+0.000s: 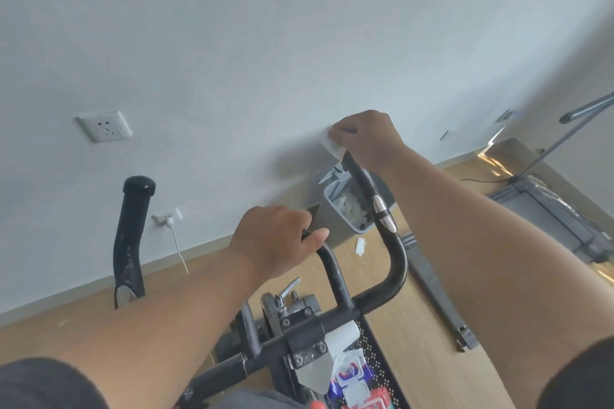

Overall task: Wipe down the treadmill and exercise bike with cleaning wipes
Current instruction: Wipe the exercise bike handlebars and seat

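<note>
While the right hand [363,138] pinches a white wipe [332,144] round the top end of the exercise bike's right handlebar [392,242], the left hand [272,239] curls round the inner handlebar grip [332,269], thumb lying along the bar; left handlebar [131,236] stands apart near the wall; wipes pack [357,385] lies on the bike's console tray, bottom of view; grey bin [335,206] holding crumpled wipes sits on the floor beyond the bars; treadmill [558,226] lies at right; wall socket [104,126] upper left.
</note>
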